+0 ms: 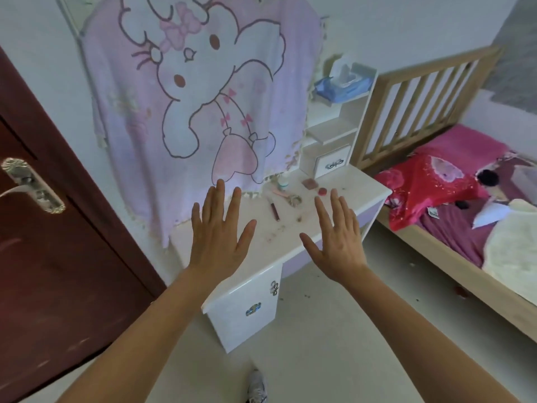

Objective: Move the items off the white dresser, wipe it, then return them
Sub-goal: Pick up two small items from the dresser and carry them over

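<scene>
Looks like step one, clearing — left hand (219, 231) and right hand (337, 237) over the surface (361, 194), grip spread and empty; bottle (282, 184), tube (274, 211), cap (322, 191) sitting on it, needing small pinches next.

Two hands show: one left hand (220, 239) and one right hand (338, 239). Six small items lie on the dresser's surface (261, 257): one small bottle (282, 183), one pink stick (279, 193), one dark red tube (274, 211), one ring-shaped hair tie (294, 200), one brownish square piece (309, 183) and one red round piece (322, 191). One blue wipes pack (340, 87) sits on the top shelf (353, 98). One bed (453, 251), one door (58, 257) and one shoe (257, 386) are visible.
</scene>
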